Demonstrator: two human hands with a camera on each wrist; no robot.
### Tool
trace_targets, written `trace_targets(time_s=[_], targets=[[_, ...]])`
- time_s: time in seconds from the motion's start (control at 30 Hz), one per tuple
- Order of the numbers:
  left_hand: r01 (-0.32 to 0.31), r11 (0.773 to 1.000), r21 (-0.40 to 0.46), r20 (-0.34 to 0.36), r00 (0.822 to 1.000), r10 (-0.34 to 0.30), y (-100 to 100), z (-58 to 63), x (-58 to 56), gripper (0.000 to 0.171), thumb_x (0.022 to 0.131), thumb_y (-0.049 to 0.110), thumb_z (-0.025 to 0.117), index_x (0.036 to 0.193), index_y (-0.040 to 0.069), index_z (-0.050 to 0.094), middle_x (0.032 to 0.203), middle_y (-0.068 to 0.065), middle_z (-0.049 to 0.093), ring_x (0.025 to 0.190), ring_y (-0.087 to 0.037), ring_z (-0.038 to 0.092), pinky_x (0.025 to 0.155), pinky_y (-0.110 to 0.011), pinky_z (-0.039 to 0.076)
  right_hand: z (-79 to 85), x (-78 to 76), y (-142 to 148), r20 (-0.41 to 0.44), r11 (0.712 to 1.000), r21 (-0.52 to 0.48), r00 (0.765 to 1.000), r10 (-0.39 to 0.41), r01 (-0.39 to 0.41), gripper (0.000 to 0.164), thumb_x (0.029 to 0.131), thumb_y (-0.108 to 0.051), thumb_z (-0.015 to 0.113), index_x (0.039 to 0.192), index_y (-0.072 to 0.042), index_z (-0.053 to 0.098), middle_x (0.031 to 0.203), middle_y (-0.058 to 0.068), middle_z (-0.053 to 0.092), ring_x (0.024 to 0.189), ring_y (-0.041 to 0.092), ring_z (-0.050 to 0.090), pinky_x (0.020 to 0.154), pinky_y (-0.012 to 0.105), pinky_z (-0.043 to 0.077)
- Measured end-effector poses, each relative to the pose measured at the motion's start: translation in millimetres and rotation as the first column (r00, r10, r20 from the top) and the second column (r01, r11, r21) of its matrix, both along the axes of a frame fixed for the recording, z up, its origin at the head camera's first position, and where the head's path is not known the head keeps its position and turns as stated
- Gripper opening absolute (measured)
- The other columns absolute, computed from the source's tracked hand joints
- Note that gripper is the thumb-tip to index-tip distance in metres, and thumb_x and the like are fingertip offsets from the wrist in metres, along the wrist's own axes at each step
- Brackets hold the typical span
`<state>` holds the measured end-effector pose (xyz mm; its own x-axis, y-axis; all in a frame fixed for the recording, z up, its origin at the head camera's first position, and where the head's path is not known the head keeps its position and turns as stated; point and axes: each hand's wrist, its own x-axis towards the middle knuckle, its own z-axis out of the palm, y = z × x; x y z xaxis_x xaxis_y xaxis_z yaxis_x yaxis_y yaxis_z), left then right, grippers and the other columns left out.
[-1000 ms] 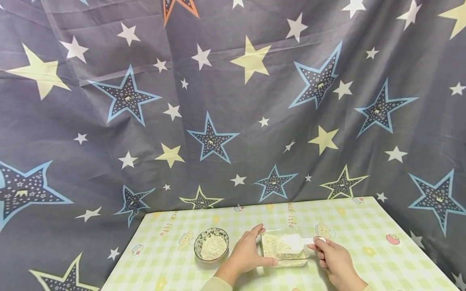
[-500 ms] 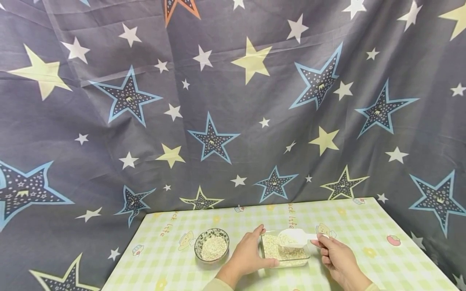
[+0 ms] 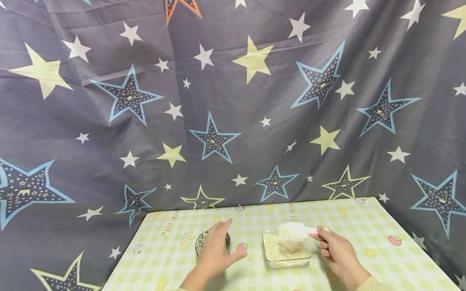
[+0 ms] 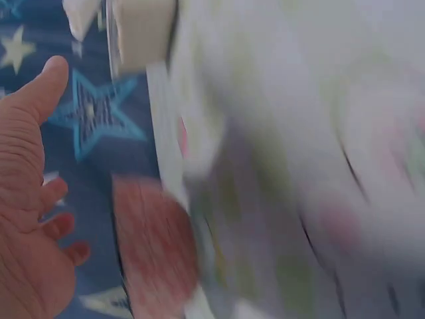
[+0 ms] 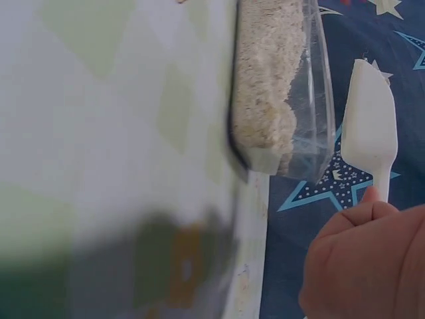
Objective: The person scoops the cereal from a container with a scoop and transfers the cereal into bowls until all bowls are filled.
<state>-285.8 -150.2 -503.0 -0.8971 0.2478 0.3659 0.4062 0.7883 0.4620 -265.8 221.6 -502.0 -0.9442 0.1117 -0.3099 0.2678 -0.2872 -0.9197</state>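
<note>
My right hand (image 3: 338,254) pinches the handle of a white scoop (image 3: 292,231). The scoop is level above a clear rectangular container (image 3: 287,263) of pale flakes that look like oats (image 3: 273,245). In the right wrist view the scoop (image 5: 370,123) is apart from the container's wall (image 5: 320,100). My left hand (image 3: 214,251), thumb spread and fingers extended, is over or beside a dark-patterned round bowl (image 3: 201,241), hiding most of it. Whether it touches the bowl cannot be told. In the left wrist view that hand (image 4: 30,193) holds nothing; a reddish shape (image 4: 156,246) beside it is blurred.
Everything stands on a table with a green-and-white checked cloth (image 3: 251,279). A dark curtain printed with stars (image 3: 240,105) hangs behind the table's far edge. The bowl is to the left of the container, with a gap of cloth between them.
My left hand has let go of the container and moved left to the bowl. My right hand has raised the scoop from the flakes and levelled it above the container.
</note>
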Motion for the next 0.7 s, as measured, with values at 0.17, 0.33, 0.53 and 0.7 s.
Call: trace_targets(time_s=[0.17, 0.33, 0.53, 0.7], targets=[[-0.154, 0.987, 0.046, 0.063, 0.987, 0.151, -48, -13.7, -3.6, 0.112, 0.077, 0.065, 0.088, 0.163, 0.01, 0.042, 0.16, -0.018, 0.054, 0.152, -0.047, 0.042, 0.12, -0.075, 0.037, 8.7, -5.8, -11, -0.026, 1.0, -0.012, 1.0, 0.009, -0.009, 0.047, 0.113, -0.023, 0.055, 0.152, -0.002, 0.039, 0.087, -0.015, 0.077, 0.059, -0.007, 0.04, 0.05, 0.009, 0.035], [-0.193, 0.98, 0.05, 0.102, 0.977, 0.188, -70, -23.6, -5.4, 0.116, 0.076, 0.071, 0.086, 0.163, 0.007, 0.042, 0.159, -0.021, 0.055, 0.15, -0.05, 0.043, 0.119, -0.076, 0.037, 18.8, -11.7, -31, -0.082, 0.999, -0.02, 0.996, 0.027, -0.028, 0.037, 0.112, -0.019, 0.055, 0.143, -0.001, 0.045, 0.083, -0.015, 0.076, 0.057, -0.007, 0.037, 0.048, 0.009, 0.031], [-0.184, 0.981, 0.065, 0.151, 0.973, 0.172, -74, -26.4, -2.0, 0.119, 0.074, 0.071, 0.087, 0.164, 0.008, 0.04, 0.162, -0.021, 0.051, 0.152, -0.054, 0.04, 0.12, -0.077, 0.035, 27.0, -22.7, -75, -0.122, 0.997, -0.076, 0.992, 0.011, -0.02, 0.029, 0.11, -0.013, 0.057, 0.135, 0.001, 0.051, 0.078, -0.011, 0.075, 0.056, -0.008, 0.036, 0.046, 0.007, 0.028], [-0.174, 0.982, 0.07, 0.177, 0.971, 0.16, -74, -26.0, -0.5, 0.127, 0.069, 0.068, 0.092, 0.165, 0.007, 0.037, 0.163, -0.024, 0.047, 0.152, -0.054, 0.04, 0.119, -0.078, 0.035, 30.4, -28.7, -113, -0.152, 0.997, -0.069, 0.988, 0.018, -0.029, 0.025, 0.109, -0.014, 0.06, 0.129, 0.001, 0.054, 0.078, -0.009, 0.076, 0.055, -0.008, 0.036, 0.045, 0.007, 0.028]])
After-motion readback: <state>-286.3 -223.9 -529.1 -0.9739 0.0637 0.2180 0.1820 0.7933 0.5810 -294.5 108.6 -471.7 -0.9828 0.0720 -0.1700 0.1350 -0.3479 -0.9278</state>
